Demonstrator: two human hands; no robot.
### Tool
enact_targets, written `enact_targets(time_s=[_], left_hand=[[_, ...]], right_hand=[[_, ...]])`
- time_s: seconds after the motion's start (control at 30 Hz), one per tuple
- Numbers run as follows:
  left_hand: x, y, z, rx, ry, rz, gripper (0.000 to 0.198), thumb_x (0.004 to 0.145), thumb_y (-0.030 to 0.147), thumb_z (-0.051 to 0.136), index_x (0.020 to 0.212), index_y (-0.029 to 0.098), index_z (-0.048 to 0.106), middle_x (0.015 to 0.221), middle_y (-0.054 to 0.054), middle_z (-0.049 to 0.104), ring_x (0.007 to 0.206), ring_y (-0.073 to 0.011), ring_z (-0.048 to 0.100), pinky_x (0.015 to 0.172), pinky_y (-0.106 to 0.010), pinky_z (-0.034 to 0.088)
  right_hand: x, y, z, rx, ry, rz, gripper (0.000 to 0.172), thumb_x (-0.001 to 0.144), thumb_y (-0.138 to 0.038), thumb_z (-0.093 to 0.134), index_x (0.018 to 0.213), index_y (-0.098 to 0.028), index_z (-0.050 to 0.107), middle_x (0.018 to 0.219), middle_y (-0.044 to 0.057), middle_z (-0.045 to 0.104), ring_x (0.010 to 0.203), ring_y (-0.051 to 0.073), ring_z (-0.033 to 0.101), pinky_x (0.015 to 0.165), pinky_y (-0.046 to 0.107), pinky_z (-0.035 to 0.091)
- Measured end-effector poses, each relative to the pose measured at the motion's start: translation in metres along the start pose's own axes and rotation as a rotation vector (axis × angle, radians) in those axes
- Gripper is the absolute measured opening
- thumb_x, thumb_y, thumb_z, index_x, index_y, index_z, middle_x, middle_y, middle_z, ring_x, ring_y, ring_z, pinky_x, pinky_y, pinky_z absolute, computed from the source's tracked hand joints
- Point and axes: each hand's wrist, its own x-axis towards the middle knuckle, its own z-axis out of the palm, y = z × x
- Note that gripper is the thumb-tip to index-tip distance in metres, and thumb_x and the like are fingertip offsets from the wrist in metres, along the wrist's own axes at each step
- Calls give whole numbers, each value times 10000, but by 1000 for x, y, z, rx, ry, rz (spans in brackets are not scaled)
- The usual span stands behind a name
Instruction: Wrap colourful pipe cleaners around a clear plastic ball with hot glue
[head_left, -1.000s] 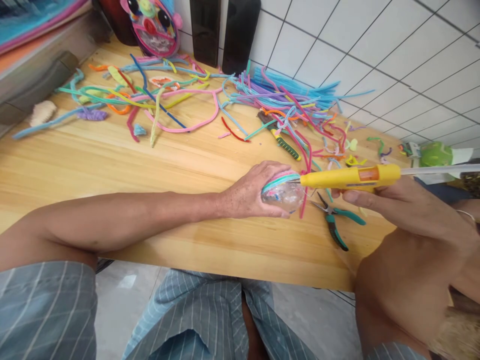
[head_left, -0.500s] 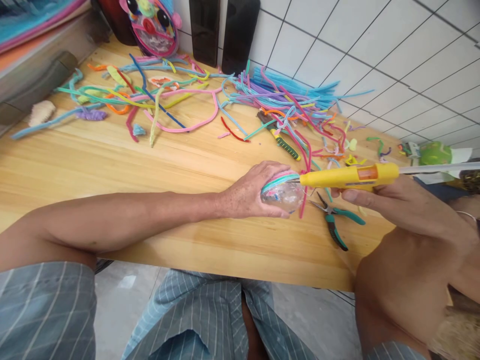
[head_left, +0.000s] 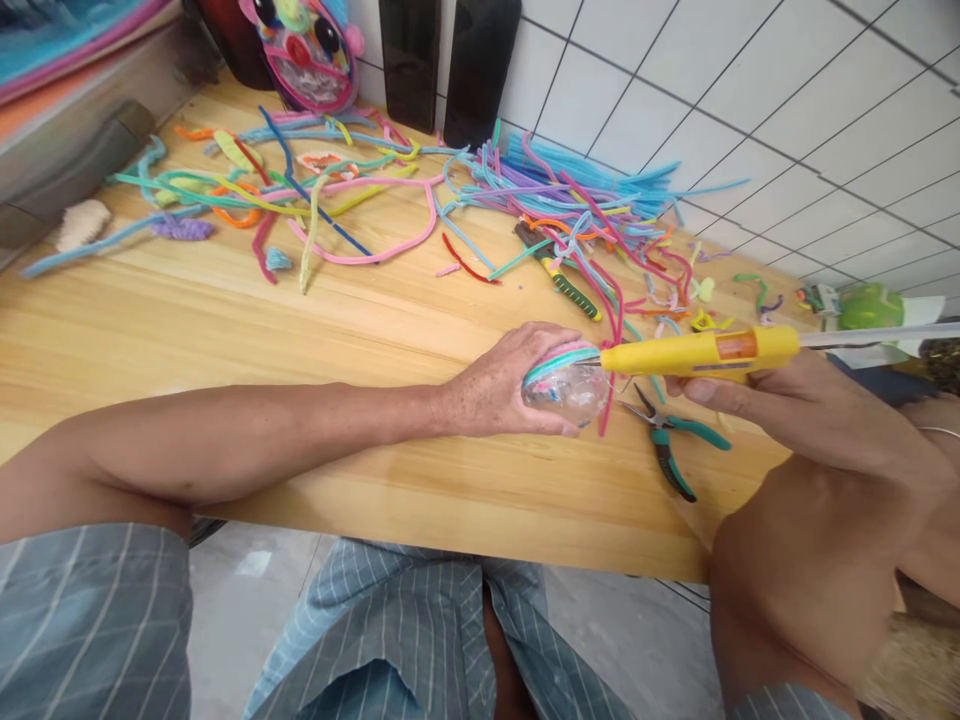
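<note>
Unmoved: glue gun (head_left: 675, 354) (yellow) at green band (head_left: 559, 363).

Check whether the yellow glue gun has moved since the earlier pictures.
No; the yellow glue gun shows no clear shift in any direction against the teal-handled pliers lying nearby.

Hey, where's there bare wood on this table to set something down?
Between your left forearm and the loose pipe cleaners, and in a strip along the near edge of the table, left of the teal-handled pliers. Crowded: the back, and the right around the pliers and yellow glue gun.
</note>
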Motion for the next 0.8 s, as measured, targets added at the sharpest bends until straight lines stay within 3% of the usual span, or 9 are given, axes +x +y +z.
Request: enact_targets(time_s=[0.43,0.8], left_hand=[[0,0,-1,7,-6,13,972,778,654,954,1558,212,581,1561,-195,662,1484,-402,619,1299,-603,479],[3,3,0,8,-19,-57,1006,714,654,991,1545,242,602,1565,-180,668,1500,-415,606,1314,-626,462]], right_hand=[[1,2,2,-20,32,-12,609,932,-886,640,845,-302,790,824,23,787,733,239,688,632,359,579],[1,4,1,-112,43,-19,640,936,-896,599,830,-290,779,756,6,755,658,223,644,590,356,533]])
